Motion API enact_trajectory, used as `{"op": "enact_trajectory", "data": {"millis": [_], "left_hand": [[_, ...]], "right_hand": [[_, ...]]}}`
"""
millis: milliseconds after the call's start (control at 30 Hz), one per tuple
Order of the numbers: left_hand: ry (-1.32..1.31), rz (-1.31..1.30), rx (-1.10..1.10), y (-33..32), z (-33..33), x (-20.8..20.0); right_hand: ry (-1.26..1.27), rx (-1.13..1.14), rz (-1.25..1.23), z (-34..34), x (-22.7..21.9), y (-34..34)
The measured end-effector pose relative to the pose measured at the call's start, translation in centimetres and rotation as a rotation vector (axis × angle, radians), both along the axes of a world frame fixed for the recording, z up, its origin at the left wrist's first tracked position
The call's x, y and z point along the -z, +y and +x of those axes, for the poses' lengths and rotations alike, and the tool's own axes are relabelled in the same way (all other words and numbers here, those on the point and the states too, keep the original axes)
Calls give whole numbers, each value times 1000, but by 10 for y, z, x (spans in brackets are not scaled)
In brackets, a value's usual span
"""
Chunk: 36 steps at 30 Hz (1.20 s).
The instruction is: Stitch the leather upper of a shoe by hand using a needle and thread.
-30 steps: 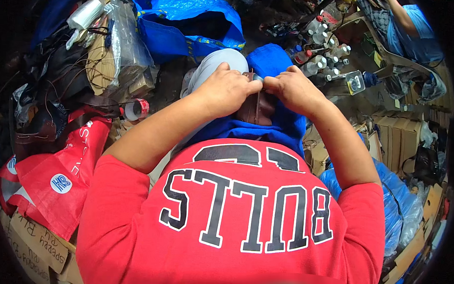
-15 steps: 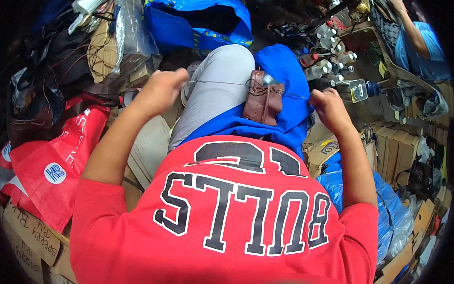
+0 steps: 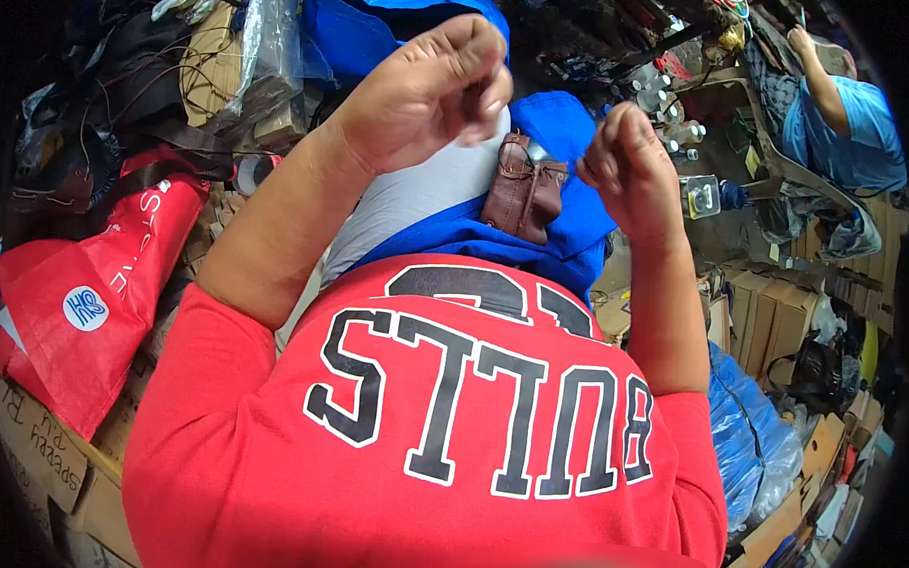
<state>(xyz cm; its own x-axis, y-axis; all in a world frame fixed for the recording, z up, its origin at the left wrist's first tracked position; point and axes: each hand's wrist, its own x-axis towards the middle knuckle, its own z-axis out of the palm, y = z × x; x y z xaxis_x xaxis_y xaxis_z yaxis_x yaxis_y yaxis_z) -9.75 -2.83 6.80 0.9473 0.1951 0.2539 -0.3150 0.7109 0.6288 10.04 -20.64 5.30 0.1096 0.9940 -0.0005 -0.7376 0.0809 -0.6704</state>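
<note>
A brown leather piece (image 3: 523, 191), which looks like a shoe upper with a stitched seam and dark lacing, rests on the blue cloth (image 3: 582, 218) over my lap. My left hand (image 3: 431, 93) is raised above my grey-clad leg, left of the leather piece, its fingers curled and slightly blurred. On the other side, my right hand (image 3: 629, 170) is held up with closed fingers, just right of the leather. Neither hand touches the leather piece. Whatever thin thing the fingers pinch is hidden or too fine to see now.
A blue bag (image 3: 383, 26) lies open beyond my knees. At left are a red bag (image 3: 103, 302) and dark bags. Several clear bottles (image 3: 661, 101) stand at far right, near another person in a blue shirt (image 3: 850, 133). Cardboard (image 3: 764, 305) and blue plastic (image 3: 745, 424) fill the right.
Dark thread stretched from the leather piece to both hands before; it no longer shows. My left hand has come up and right, over my leg; my right hand has moved up and inward.
</note>
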Motion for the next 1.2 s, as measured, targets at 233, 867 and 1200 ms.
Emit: {"op": "enact_trajectory", "data": {"millis": [233, 867, 1200], "left_hand": [[435, 1868, -568, 2, -29, 56], [1019, 846, -854, 54, -61, 121], [166, 1246, -644, -46, 32, 5]], "right_hand": [[-1709, -37, -813, -4, -6, -46], [-861, 443, -470, 37, 26, -95], [-1455, 350, 26, -27, -1, 3]]}}
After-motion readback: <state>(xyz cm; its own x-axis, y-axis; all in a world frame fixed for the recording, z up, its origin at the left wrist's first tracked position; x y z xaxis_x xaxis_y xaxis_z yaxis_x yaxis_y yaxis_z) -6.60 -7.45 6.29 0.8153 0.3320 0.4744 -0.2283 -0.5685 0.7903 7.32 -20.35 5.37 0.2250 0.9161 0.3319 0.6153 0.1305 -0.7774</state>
